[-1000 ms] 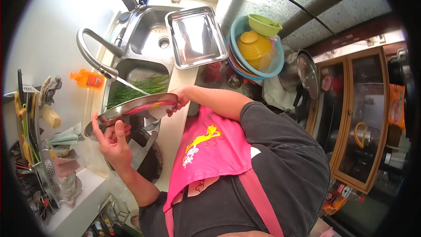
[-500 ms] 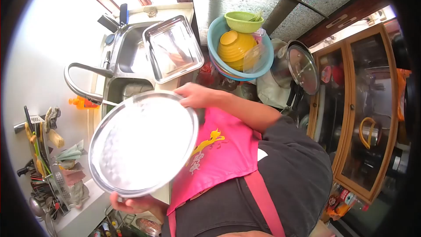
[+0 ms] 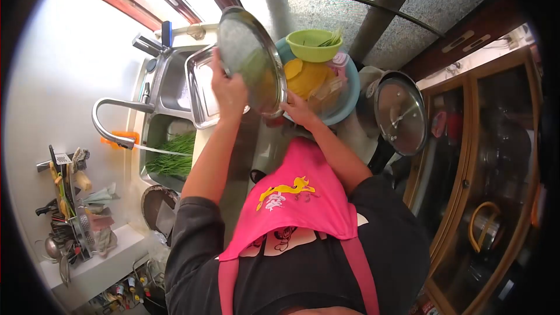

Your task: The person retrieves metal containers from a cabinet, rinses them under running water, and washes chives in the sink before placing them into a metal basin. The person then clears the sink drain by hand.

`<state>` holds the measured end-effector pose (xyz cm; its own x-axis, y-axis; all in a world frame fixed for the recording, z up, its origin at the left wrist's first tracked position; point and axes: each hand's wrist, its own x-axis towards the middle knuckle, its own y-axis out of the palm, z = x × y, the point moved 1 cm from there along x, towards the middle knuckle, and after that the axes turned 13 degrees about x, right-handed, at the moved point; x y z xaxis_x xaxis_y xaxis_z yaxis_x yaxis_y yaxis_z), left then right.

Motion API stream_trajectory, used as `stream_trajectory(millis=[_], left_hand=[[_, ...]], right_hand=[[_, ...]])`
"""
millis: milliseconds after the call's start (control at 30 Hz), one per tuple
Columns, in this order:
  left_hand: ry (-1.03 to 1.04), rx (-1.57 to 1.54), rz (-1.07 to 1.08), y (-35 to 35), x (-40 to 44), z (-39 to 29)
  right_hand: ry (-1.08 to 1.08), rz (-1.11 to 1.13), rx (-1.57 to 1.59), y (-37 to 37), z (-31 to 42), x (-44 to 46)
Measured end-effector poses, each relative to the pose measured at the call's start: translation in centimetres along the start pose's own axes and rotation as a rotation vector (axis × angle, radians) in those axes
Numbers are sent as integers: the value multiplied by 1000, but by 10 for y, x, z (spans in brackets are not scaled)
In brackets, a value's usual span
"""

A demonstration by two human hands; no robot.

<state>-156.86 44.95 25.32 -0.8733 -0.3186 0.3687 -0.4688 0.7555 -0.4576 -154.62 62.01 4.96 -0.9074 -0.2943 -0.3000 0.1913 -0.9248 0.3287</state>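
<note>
Both hands hold a large round metal pan (image 3: 251, 58), tilted up on its edge in front of the stacked basins. My left hand (image 3: 228, 90) grips its lower left side, fingers partly behind the metal. On the lower right rim my right hand (image 3: 298, 109) is closed. Behind the pan, a rectangular steel tray (image 3: 201, 90) rests over the edge of the sink. Water runs from the curved faucet (image 3: 116, 105) onto long green stalks (image 3: 172, 154) in the near sink basin (image 3: 153, 134).
A light blue basin (image 3: 351, 96) holds a yellow bowl (image 3: 306, 79) and a green basket (image 3: 315, 46). Right of it stands a pot with a glass lid (image 3: 401, 114). Utensils hang in a rack (image 3: 76, 216) at the left. A wooden glass-door cabinet (image 3: 466, 184) is on the right.
The round pan has moved from over the near sink basin up and right, to beside the blue basin, and now stands on edge. Both hands moved with it, uncovering the green stalks.
</note>
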Motion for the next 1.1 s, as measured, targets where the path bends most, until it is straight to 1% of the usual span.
stream_trajectory(millis=[67,100,133,200,267,300,367,400,433,467,533,567,633,667,733,767,800,833,867,900,933,1000,1033,1100], left_hand=[[222,239,-72,44,8,15],[200,334,3,57,7,7],[321,342,-5,73,8,4],[295,333,138,97,4,-4],[348,303,150,124,1,6],[337,280,130,132,2,3],[332,264,178,146,3,1],[324,260,199,150,3,-1],[169,250,326,153,2,-2],[178,291,365,154,0,-3],[194,368,455,150,-10,-2],[190,323,468,145,-14,2],[190,229,507,134,-26,11],[114,198,486,125,-30,19],[-41,138,445,95,-39,52],[-217,33,360,80,-45,76],[-395,-70,271,64,-53,107],[-535,65,106,49,-61,156],[-789,-84,-27,28,-68,196],[-1001,-125,-65,8,-72,223],[-1218,-165,-102,-8,-79,239],[-1359,-255,-51,-26,-86,236],[-1425,-301,-24,-31,-86,238],[-1379,-418,-62,-27,-92,266]], right_hand=[[-82,2,-2,-7,-4,3],[-73,-2,-6,-11,-3,1],[-64,-6,-11,-16,1,-1],[-1,5,22,-26,7,-7],[90,45,96,-30,21,-5],[109,63,141,-31,27,-5],[150,103,227,-31,37,-7],[71,96,230,-34,37,-5],[-6,97,233,-38,35,-3],[-83,102,238,-39,33,2],[-229,9,388,-27,64,-5],[-306,-46,463,-24,77,-8],[-283,-51,162,-38,70,-3],[-276,-57,12,-46,66,1],[-141,-112,-53,-42,87,-10],[-76,-141,-87,-40,97,-16],[-134,-153,-30,-43,99,-20],[-194,-164,28,-47,102,-22],[-254,-176,86,-48,104,-25],[-207,-230,179,-44,116,-31],[-198,-278,147,-45,121,-33],[-185,-375,84,-54,130,-33],[-292,-357,101,-65,121,-25],[-258,-492,79,-96,117,-15]])
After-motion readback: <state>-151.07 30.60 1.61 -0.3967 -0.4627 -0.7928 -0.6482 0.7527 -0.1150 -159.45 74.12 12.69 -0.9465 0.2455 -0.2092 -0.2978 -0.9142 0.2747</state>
